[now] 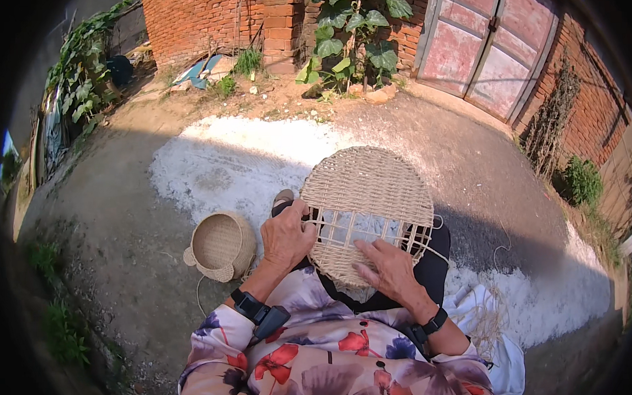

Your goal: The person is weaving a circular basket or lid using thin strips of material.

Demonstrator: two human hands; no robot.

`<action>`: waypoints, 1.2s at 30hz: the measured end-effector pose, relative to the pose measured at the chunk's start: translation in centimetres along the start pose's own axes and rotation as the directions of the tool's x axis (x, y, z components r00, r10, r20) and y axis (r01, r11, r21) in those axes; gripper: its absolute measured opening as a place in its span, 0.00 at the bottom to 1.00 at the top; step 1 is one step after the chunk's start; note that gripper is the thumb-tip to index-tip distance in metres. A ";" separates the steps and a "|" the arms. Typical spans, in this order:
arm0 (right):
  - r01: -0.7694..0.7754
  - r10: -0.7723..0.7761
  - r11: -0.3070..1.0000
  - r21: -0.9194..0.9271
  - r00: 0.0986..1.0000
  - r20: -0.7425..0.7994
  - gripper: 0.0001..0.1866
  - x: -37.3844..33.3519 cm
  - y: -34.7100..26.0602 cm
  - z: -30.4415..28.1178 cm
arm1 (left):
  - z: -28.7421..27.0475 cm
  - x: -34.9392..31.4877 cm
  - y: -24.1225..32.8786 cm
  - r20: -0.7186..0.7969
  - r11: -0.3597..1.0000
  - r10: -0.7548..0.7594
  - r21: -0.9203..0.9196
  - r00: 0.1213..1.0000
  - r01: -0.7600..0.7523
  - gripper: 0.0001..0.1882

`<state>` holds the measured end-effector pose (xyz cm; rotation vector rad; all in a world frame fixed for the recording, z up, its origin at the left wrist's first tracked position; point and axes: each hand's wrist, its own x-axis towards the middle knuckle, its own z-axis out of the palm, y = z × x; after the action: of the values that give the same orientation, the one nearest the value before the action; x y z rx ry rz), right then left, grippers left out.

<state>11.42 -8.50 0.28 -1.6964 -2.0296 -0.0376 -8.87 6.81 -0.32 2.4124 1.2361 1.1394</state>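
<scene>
A round woven basket piece (pixel 367 178) of tan cord rests on my lap. Its far and near parts are closely woven, and a band of bare crossing strands (pixel 359 227) with open gaps runs between them. At the left edge of that band, my left hand (pixel 288 235) is closed on the rim. My right hand (pixel 391 270) lies on the near woven part, fingers stretched out and a little apart, just below the gaps. Loose cord loops (pixel 439 222) stick out from the right edge. What lies under the basket is mostly hidden.
On the ground at left sits a small round basket (pixel 224 246) with ear-like flaps. A white sack (pixel 506 365) with loose strands (pixel 484 317) lies to my right. Ahead are a climbing plant (pixel 355 36), a brick wall (pixel 205 24) and a faded red metal door (pixel 488 45).
</scene>
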 end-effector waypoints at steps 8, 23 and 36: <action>0.027 -0.027 0.997 0.068 1.000 0.008 0.24 -0.6 0.8 0.0 | -0.9 -1.5 -0.8 0.037 0.958 -0.200 -0.201 0.979 0.203 0.10; 0.010 -0.009 0.998 0.055 1.000 -0.019 0.21 -0.9 0.5 -0.3 | -4.7 1.4 -1.0 0.212 0.980 0.001 -0.195 0.977 0.041 0.07; -0.023 0.025 0.998 0.057 0.999 -0.029 0.20 -1.1 0.5 -0.1 | -0.8 4.2 1.1 0.538 0.627 -0.081 -0.627 0.839 0.462 0.07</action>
<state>12.09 -9.43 -0.18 -1.6755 -1.9698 0.0025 -7.31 9.16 3.08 1.6302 0.7313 0.6912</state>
